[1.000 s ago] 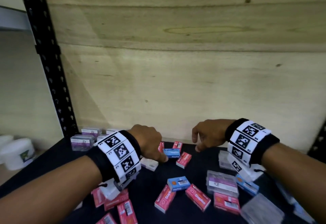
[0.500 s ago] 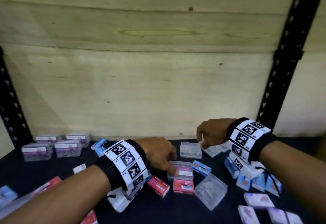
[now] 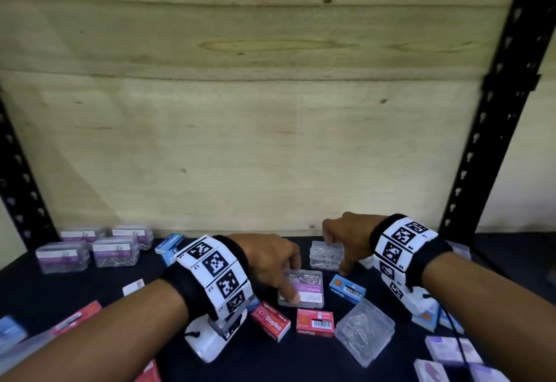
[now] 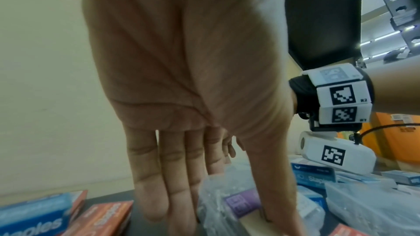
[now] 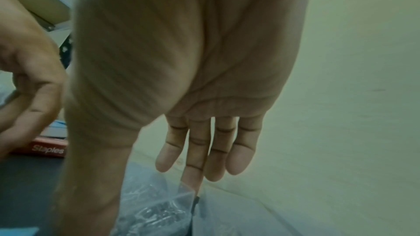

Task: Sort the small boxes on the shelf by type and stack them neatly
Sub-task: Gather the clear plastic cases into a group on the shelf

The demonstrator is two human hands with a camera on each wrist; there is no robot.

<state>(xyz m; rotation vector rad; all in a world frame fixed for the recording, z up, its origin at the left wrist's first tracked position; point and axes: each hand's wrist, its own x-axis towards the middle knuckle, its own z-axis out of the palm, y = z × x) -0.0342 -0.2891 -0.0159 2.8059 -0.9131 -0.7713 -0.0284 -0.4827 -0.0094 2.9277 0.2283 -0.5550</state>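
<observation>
Small boxes lie scattered on the black shelf point(image 3: 90, 288). My left hand point(image 3: 293, 276) holds a flat clear paper clip box with a purple label point(image 3: 310, 289), thumb on its near left corner and fingers on its far edge. In the left wrist view the box point(image 4: 240, 202) sits between the fingers point(image 4: 159, 186) and the thumb. My right hand point(image 3: 336, 254) pinches a plain clear clip box point(image 3: 326, 256) near the back wall, fingers on the far edge and thumb at the near right corner. The right wrist view shows that box point(image 5: 154, 202) under the fingertips.
Two red staples boxes point(image 3: 270, 320) point(image 3: 315, 321), a blue one point(image 3: 347, 288) and a tilted clear box point(image 3: 364, 330) lie in front. Several purple-labelled clip boxes point(image 3: 115, 250) stand at back left. Pale purple boxes point(image 3: 451, 348) lie at the right. Plywood wall point(image 3: 270, 140) behind, black upright point(image 3: 493, 110) at the right.
The view has swung right along the shelf. My left hand left the staples boxes and settled on the purple-labelled box. My right hand dropped onto the plain clear box.
</observation>
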